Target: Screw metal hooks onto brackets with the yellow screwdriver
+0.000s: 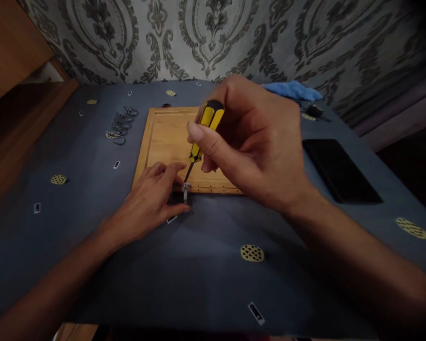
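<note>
gripping a screwdriver (196, 151), the right hand (259, 142) angles it at a metal fitting (185, 193), left hand's (151, 194) grip unclear.

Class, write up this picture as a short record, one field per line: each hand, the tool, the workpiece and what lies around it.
Right hand: grips the screwdriver by its handle; hand
Left hand: thumb and fingers around the small metal fitting; how firmly, unclear; hand
Tool: yellow-and-black handle; shaft slants down toward the fitting
Workpiece: wooden panel, lying flat; fitting at its near edge
Left of panel: several metal hooks, in a row
Right of panel: dark, phone-like slab
Behind, right: blue cloth
Surface: grey-blue tablecloth, yellow dotted ovals
</note>
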Demonstrator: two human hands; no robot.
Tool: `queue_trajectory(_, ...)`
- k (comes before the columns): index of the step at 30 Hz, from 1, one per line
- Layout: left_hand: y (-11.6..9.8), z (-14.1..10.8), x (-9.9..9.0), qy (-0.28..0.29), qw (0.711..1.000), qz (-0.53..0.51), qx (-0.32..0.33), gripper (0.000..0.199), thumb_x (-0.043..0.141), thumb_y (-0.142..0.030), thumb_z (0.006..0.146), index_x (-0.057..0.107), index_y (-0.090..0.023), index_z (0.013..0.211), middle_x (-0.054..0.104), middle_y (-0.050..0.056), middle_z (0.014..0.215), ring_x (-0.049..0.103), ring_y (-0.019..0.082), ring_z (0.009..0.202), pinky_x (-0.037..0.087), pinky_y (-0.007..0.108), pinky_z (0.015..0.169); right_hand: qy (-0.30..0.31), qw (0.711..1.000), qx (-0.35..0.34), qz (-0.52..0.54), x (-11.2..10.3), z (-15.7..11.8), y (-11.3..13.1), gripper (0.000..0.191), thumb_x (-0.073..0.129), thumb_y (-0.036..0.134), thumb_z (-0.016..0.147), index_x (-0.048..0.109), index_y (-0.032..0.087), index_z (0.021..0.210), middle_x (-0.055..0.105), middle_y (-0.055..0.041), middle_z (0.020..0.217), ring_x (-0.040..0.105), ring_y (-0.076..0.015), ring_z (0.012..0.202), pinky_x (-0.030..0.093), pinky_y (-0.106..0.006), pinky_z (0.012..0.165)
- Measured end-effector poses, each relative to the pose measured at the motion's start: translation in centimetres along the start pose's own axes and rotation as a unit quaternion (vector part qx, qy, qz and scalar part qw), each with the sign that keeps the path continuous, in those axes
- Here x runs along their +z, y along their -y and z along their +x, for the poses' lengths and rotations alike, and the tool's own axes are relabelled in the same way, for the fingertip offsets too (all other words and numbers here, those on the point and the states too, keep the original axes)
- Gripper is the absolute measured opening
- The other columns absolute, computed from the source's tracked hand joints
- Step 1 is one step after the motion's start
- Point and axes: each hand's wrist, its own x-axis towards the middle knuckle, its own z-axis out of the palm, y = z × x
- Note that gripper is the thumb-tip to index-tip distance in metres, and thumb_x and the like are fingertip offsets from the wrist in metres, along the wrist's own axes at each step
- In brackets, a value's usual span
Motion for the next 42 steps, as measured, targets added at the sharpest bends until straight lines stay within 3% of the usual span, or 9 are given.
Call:
queue_trajectory(9, -0.3, 0.0, -0.1, 0.013, 1.0, -0.007, -0.021, 0.062, 0.086, -0.031, 0.089, 0.053, -0.026, 0.141, 0.073, 0.006, 0.115, 0.063, 0.031, 0.117, 0.054, 0.049, 0.103, 0.037, 0.999, 0.024, 0.002, 0.4, -0.2, -0.5, 0.044, 0.074, 0.062, 0.097, 0.054, 0.024, 0.09, 0.059, 0.0003, 0.081, 0.054, -0.0143, 0.063, 0.046, -0.03, 0.054)
queue_trajectory(18, -0.1, 0.0, 0.0, 0.012, 1.0, -0.017, -0.007, 0.062, 0.086, -0.03, 0.087, 0.053, -0.025, 0.14, 0.075, 0.005, 0.112, 0.065, 0.033, 0.119, 0.054, 0.052, 0.105, 0.033, 0.999, 0.022, -0.005, 0.8, -0.1, -0.9, 0.042, 0.071, 0.058, 0.101, 0.05, 0.024, 0.086, 0.056, 0.0005, 0.079, 0.053, -0.014, 0.063, 0.041, -0.029, 0.052)
queue_trajectory(27, -0.1, 0.1, 0.0, 0.001, 1.0, -0.013, 0.006, 0.054, 0.085, -0.029, 0.087, 0.056, -0.027, 0.132, 0.074, 0.004, 0.11, 0.067, 0.033, 0.116, 0.056, 0.052, 0.103, 0.044, 0.998, 0.033, 0.017, 0.9, -0.2, -1.0, 0.044, 0.075, 0.056, 0.098, 0.049, 0.024, 0.085, 0.053, 0.0028, 0.076, 0.056, -0.0132, 0.064, 0.045, -0.026, 0.053)
queue_trajectory(32, 0.1, 0.1, 0.2, -0.013, 1.0, -0.007, 0.006, 0.049, 0.085, -0.03, 0.085, 0.056, -0.026, 0.125, 0.073, 0.004, 0.112, 0.068, 0.032, 0.113, 0.057, 0.049, 0.099, 0.123, 0.988, -0.022, 0.096, 0.2, 0.3, -1.5, 0.026, 0.07, 0.043, 0.106, 0.059, 0.02, 0.109, 0.061, 0.0023, 0.096, 0.058, -0.0058, 0.063, 0.053, -0.02, 0.06)
queue_trajectory(35, 0.3, 0.1, 0.2, -0.016, 1.0, -0.002, 0.004, 0.045, 0.082, -0.034, 0.087, 0.056, -0.026, 0.123, 0.072, 0.005, 0.113, 0.067, 0.033, 0.115, 0.057, 0.049, 0.097, 0.167, 0.98, -0.024, 0.108, -0.3, 0.5, -1.6, 0.024, 0.064, 0.04, 0.109, 0.061, 0.02, 0.122, 0.065, 0.0005, 0.104, 0.065, -0.0056, 0.066, 0.055, -0.02, 0.065)
queue_trajectory(39, 0.2, 0.1, 0.0, -0.009, 1.0, -0.004, -0.013, 0.047, 0.082, -0.039, 0.087, 0.057, -0.026, 0.124, 0.071, 0.007, 0.111, 0.066, 0.037, 0.117, 0.058, 0.051, 0.095, 0.124, 0.986, -0.009, 0.113, 0.3, 0.5, -1.6, 0.021, 0.066, 0.04, 0.107, 0.062, 0.02, 0.113, 0.067, -0.0003, 0.104, 0.065, -0.0068, 0.068, 0.053, -0.02, 0.062)
queue_trajectory(42, 0.1, 0.2, -0.2, 0.005, 1.0, -0.01, -0.019, 0.046, 0.081, -0.038, 0.087, 0.057, -0.027, 0.125, 0.071, 0.007, 0.107, 0.067, 0.037, 0.117, 0.058, 0.053, 0.096, 0.103, 0.988, 0.014, 0.11, 1.1, 0.6, -1.6, 0.026, 0.068, 0.045, 0.104, 0.058, 0.021, 0.1, 0.065, 0.0008, 0.094, 0.062, -0.0095, 0.07, 0.052, -0.021, 0.06)
